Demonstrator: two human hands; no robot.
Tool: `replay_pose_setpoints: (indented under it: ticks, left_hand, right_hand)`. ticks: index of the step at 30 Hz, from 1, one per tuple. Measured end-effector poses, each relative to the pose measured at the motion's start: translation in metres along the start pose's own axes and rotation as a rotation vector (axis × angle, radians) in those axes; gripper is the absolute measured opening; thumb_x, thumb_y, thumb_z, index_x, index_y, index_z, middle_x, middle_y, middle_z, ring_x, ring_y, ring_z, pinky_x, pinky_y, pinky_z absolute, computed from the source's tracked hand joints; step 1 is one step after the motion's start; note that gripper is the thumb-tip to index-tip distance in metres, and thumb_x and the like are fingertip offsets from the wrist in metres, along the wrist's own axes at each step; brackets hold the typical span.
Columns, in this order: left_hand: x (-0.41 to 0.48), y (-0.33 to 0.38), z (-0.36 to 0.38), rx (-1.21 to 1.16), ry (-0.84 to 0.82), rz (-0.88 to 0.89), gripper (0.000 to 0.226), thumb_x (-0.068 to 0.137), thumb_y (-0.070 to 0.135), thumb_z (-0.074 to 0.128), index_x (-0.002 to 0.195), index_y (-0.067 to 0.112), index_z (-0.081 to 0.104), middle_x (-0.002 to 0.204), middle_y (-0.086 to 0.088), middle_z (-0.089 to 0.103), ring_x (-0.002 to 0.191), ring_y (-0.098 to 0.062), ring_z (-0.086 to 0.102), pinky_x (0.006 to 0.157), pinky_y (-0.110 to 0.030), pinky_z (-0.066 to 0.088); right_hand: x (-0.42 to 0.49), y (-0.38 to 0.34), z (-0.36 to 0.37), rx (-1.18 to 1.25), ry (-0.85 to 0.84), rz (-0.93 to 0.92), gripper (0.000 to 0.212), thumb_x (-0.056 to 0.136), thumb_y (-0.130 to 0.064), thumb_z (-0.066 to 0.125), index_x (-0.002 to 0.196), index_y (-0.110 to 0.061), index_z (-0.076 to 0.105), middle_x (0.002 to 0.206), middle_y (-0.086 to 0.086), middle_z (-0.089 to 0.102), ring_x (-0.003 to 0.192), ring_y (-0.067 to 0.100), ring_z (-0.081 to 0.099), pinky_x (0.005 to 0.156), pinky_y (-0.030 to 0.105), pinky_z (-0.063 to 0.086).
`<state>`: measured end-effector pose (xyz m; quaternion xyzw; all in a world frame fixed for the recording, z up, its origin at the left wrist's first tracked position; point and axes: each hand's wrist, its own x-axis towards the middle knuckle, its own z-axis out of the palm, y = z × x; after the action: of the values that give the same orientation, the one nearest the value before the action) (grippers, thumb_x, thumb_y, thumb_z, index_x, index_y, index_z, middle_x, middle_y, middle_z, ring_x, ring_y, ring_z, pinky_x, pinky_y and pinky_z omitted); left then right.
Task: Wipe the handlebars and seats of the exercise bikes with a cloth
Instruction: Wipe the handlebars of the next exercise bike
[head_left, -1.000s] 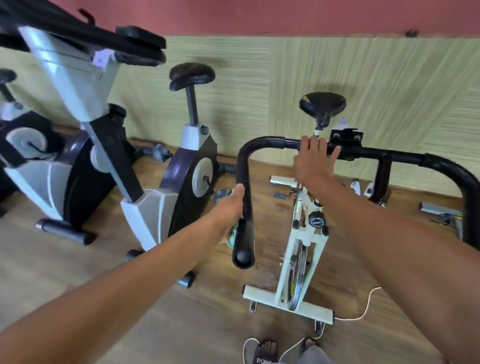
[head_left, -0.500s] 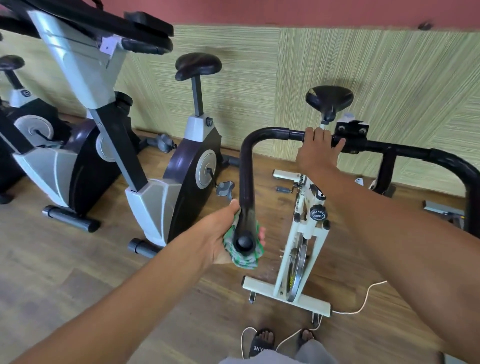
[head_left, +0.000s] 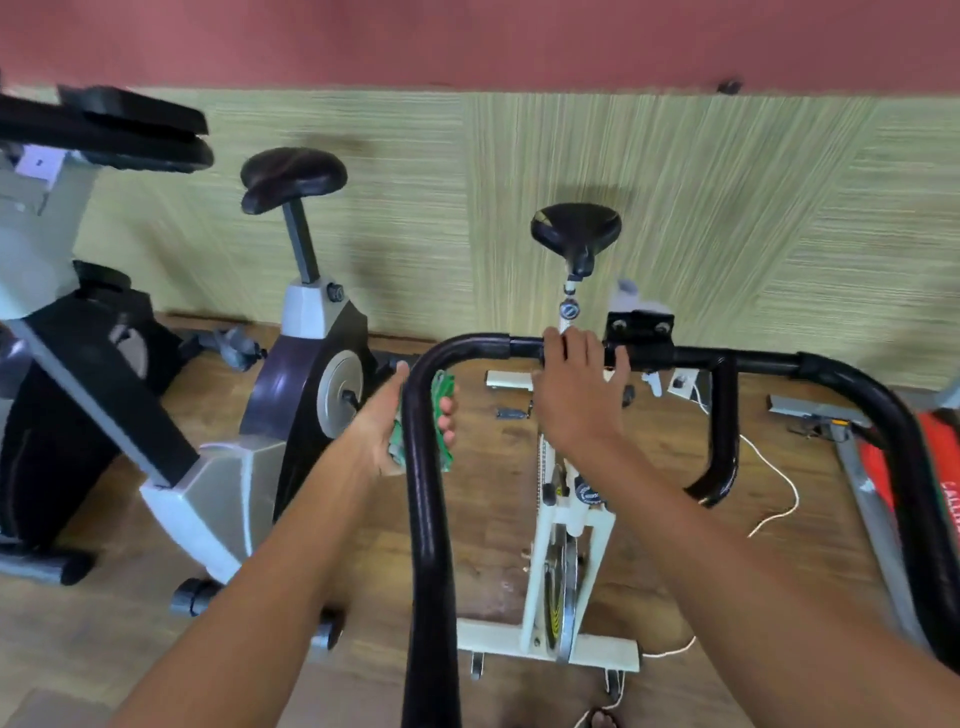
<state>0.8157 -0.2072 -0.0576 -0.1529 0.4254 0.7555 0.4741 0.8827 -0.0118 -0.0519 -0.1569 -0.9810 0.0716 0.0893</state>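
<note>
One cloth (head_left: 444, 397) lies inside the left grip (head_left: 387, 426), against the handlebar (head_left: 427, 519).

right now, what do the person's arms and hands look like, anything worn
The left arm and right arm are bare, with no sleeves in view. The left hand and right hand wear no gloves; no watch, band or ring shows.

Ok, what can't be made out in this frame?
Head view only:
The cloth is mostly hidden by the left hand and the handlebar.
The handlebar's ends are cut off by the bottom and right edges.
Whether the right hand grips the bar or rests on it is unclear from behind.
The left bike is blurred and cut by the left edge.
</note>
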Motion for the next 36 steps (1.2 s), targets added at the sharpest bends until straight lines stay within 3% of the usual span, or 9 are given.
replay_pose_setpoints:
  ticks: [5, 8, 10, 12, 20, 24, 27, 31, 36]
  left_hand:
    - [0.041, 0.073, 0.022, 0.727, 0.026, -0.238, 0.07, 0.091, 0.071, 0.037, 0.09, 0.005, 0.059, 0.056, -0.005, 0.056, 0.042, -0.02, 0.055, 0.046, -0.027, 0.05]
    - [0.064, 0.096, 0.052, 1.165, 0.151, -0.253, 0.056, 0.074, 0.068, 0.068, 0.089, 0.015, 0.06, 0.051, -0.002, 0.063, 0.04, -0.02, 0.061, 0.045, -0.029, 0.053]
    - [0.073, 0.103, 0.067, 1.217, 0.039, -0.424, 0.06, 0.064, 0.065, 0.074, 0.091, 0.012, 0.064, 0.057, -0.004, 0.064, 0.045, -0.02, 0.063, 0.049, -0.031, 0.055]
    - [0.07, 0.102, 0.067, 1.207, -0.038, -0.449, 0.056, 0.088, 0.06, 0.053, 0.086, 0.007, 0.069, 0.062, -0.006, 0.061, 0.046, -0.019, 0.06, 0.048, -0.028, 0.053]
    - [0.027, 0.061, 0.021, 0.581, 0.226, -0.098, 0.068, 0.095, 0.064, 0.041, 0.098, 0.0, 0.063, 0.066, -0.011, 0.06, 0.047, -0.023, 0.055, 0.049, -0.03, 0.052]
    - [0.009, 0.043, 0.038, 1.064, 0.721, 0.499, 0.075, 0.097, 0.066, 0.031, 0.113, 0.0, 0.063, 0.105, -0.019, 0.069, 0.098, -0.038, 0.065, 0.091, -0.044, 0.05]
    - [-0.008, 0.044, 0.055, 1.123, 0.895, 0.783, 0.074, 0.094, 0.072, 0.027, 0.117, 0.008, 0.055, 0.11, -0.012, 0.062, 0.105, -0.034, 0.058, 0.089, -0.044, 0.043]
    - [-0.027, 0.034, 0.085, 0.88, 0.588, 0.987, 0.038, 0.094, 0.042, 0.058, 0.113, 0.013, 0.043, 0.095, -0.004, 0.063, 0.079, -0.026, 0.063, 0.076, -0.049, 0.053]
    - [-0.041, 0.013, 0.122, 0.26, -0.054, 0.316, 0.022, 0.093, 0.011, 0.051, 0.108, 0.0, 0.063, 0.095, -0.017, 0.069, 0.082, -0.03, 0.066, 0.089, -0.043, 0.052]
  right_hand:
    - [0.003, -0.002, 0.002, 0.027, -0.036, 0.024, 0.06, 0.103, -0.02, 0.043, 0.155, -0.014, 0.013, 0.157, 0.007, 0.019, 0.149, 0.027, 0.009, 0.12, 0.054, -0.002]
    - [0.004, -0.003, 0.001, 0.04, -0.032, 0.038, 0.064, 0.102, -0.016, 0.047, 0.155, -0.014, 0.012, 0.158, 0.007, 0.016, 0.151, 0.027, 0.004, 0.12, 0.053, -0.004]
    - [0.004, -0.002, 0.0, 0.06, -0.054, 0.045, 0.065, 0.102, -0.016, 0.046, 0.156, -0.014, 0.01, 0.158, 0.006, 0.015, 0.151, 0.026, 0.0, 0.12, 0.053, -0.006]
    - [0.005, -0.002, -0.001, 0.067, -0.066, 0.05, 0.064, 0.102, -0.017, 0.046, 0.155, -0.016, 0.01, 0.158, 0.004, 0.015, 0.151, 0.025, 0.0, 0.12, 0.053, -0.008]
    - [0.005, -0.002, -0.004, 0.085, -0.121, 0.062, 0.056, 0.106, -0.021, 0.035, 0.156, -0.018, 0.01, 0.161, 0.003, 0.013, 0.153, 0.024, -0.004, 0.12, 0.053, -0.008]
    - [0.004, -0.002, -0.007, 0.117, -0.127, 0.066, 0.056, 0.107, -0.03, 0.033, 0.158, -0.02, 0.012, 0.164, 0.001, 0.012, 0.153, 0.02, -0.003, 0.12, 0.052, -0.008]
    - [0.003, 0.0, -0.01, 0.254, -0.114, 0.083, 0.057, 0.105, -0.041, 0.035, 0.157, -0.021, 0.022, 0.163, -0.001, 0.019, 0.153, 0.017, 0.003, 0.121, 0.046, -0.01]
    - [0.0, 0.001, -0.034, 0.736, 0.01, 0.181, 0.043, 0.103, -0.041, 0.048, 0.14, -0.02, 0.054, 0.144, -0.002, 0.05, 0.14, 0.015, 0.039, 0.12, 0.037, 0.012]
    - [-0.016, -0.008, -0.074, 1.685, -0.078, 0.256, 0.044, 0.096, -0.046, 0.057, 0.127, -0.014, 0.062, 0.125, -0.003, 0.067, 0.116, 0.007, 0.062, 0.108, 0.032, 0.041]
